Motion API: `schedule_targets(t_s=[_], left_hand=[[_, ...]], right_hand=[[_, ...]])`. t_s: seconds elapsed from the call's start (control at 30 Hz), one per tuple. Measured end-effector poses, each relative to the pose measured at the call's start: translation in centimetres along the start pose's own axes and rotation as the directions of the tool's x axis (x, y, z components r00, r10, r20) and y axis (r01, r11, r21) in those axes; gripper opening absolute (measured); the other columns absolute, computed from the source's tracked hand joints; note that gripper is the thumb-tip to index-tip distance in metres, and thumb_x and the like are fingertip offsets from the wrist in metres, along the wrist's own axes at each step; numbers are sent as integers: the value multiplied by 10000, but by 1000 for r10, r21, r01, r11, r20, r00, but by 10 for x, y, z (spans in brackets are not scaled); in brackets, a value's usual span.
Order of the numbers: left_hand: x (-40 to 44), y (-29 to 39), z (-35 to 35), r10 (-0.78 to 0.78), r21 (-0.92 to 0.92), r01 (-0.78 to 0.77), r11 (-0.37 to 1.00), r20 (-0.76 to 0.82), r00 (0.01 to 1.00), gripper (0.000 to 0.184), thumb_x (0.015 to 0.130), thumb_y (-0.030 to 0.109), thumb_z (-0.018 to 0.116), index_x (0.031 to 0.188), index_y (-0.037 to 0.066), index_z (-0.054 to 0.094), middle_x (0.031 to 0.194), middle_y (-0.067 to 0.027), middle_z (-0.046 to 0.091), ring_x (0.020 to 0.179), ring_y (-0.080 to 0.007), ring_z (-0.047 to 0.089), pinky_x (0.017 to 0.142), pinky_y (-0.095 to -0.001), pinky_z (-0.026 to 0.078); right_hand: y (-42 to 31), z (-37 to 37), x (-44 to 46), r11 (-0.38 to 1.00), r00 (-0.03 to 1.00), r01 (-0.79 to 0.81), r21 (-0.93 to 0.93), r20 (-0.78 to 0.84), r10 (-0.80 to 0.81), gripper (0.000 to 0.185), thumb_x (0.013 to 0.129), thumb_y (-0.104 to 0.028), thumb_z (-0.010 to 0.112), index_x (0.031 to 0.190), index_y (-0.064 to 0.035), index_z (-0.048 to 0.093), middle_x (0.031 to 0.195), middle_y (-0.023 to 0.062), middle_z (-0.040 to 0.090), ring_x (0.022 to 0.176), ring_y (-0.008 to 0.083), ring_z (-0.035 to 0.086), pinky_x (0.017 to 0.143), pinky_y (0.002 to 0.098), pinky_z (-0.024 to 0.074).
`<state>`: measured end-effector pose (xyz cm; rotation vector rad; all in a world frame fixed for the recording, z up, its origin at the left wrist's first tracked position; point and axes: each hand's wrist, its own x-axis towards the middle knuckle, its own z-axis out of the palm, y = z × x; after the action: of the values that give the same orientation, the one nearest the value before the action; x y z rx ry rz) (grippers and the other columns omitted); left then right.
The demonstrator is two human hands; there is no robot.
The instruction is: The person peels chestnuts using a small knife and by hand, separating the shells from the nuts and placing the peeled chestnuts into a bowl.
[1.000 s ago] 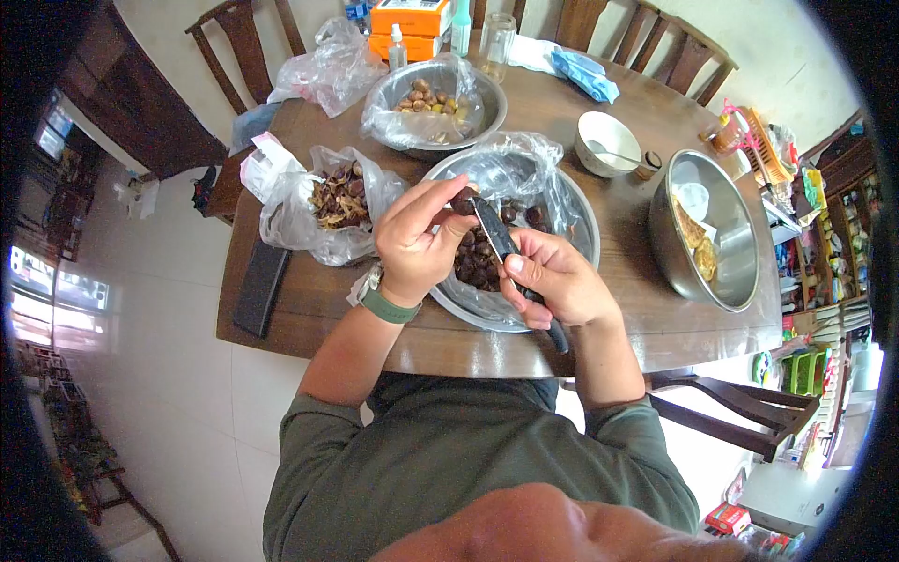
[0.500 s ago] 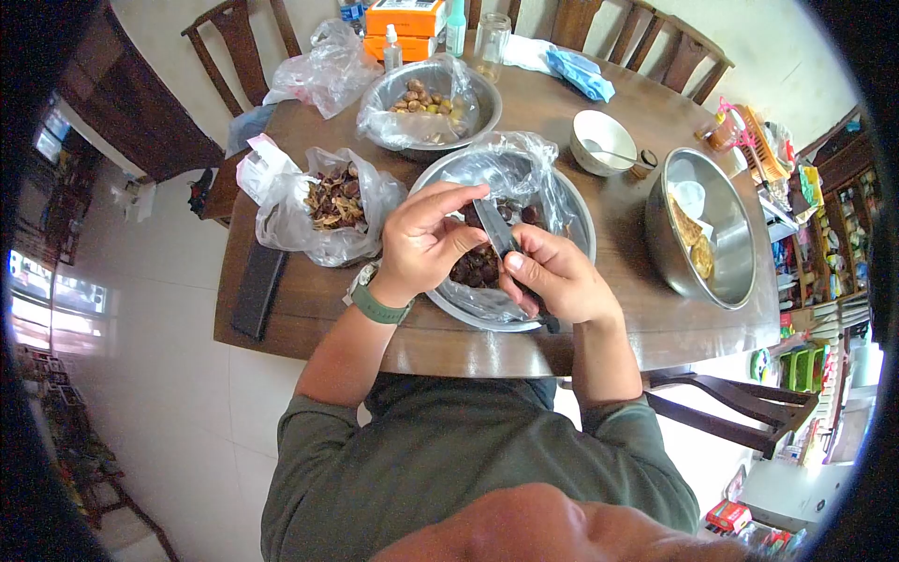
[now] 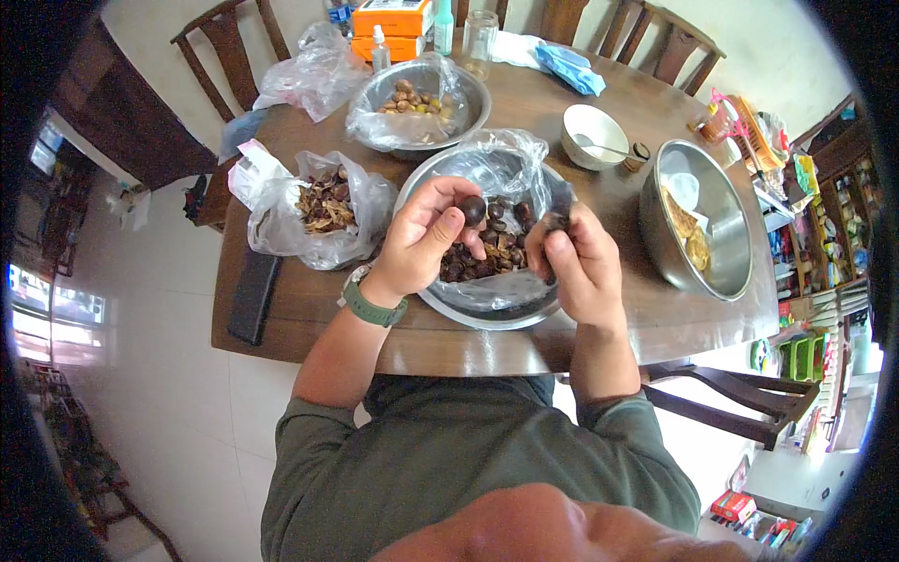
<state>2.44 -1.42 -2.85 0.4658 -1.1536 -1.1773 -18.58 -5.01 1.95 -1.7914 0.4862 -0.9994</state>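
Note:
A dark brown chestnut (image 3: 474, 210) is pinched between the thumb and fingers of my left hand (image 3: 419, 239). My right hand (image 3: 590, 267) is closed round a knife (image 3: 561, 200), its dark blade pointing up and away from me, apart from the chestnut. Both hands are above a metal basin (image 3: 468, 319) lined with a clear plastic bag (image 3: 510, 150). Dark chestnuts (image 3: 513, 214) and brown shell pieces (image 3: 465, 265) lie in the bag, partly hidden by my hands.
Left of the basin sits a plastic bag of shells (image 3: 328, 211). Peeled-looking nuts (image 3: 409, 100) fill part of a second basin (image 3: 483, 105) behind. A white bowl with a spoon (image 3: 593, 131) and a large steel bowl (image 3: 733, 211) stand right. A black case (image 3: 254, 298) lies left.
My hands have moved apart, and the knife has swung from between them to the right, its blade now upright. The chestnut now shows clearly in my left fingers.

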Motion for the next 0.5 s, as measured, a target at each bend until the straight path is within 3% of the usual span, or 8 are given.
schedule_targets(t_s=[0.1,0.27,0.37,0.5], left_hand=[[-2,1,1,-133,-37,133,990,-13,991,400,1014,296,496,1261,-17,524,953,-75,594,731,-110,588,706,-280,548],[-2,8,3,-239,-59,241,969,34,970,441,1020,353,465,1221,-27,565,917,-65,602,710,-108,584,636,-258,530],[-2,12,8,-345,-2,346,938,63,937,432,1021,341,470,1220,-29,568,882,-49,592,657,-98,555,585,-242,516],[-3,8,12,-392,-220,373,901,-45,919,367,1024,305,473,1201,-1,570,823,-47,593,585,-87,523,499,-222,473]], right_hand=[[2,3,2,988,998,-61,-140,-44,55,124,981,-126,533,1004,-11,569,774,46,601,718,117,565,661,275,472],[-1,3,11,921,995,83,-380,-13,-95,271,852,-179,737,1023,-35,584,790,66,622,718,140,604,657,289,483],[16,5,13,961,1000,12,-277,10,-10,367,784,-211,803,1040,-49,595,805,74,634,730,154,620,669,297,489],[14,6,16,956,998,50,-289,42,-40,387,765,-230,820,1043,-60,610,829,82,650,748,175,633,687,304,497]])
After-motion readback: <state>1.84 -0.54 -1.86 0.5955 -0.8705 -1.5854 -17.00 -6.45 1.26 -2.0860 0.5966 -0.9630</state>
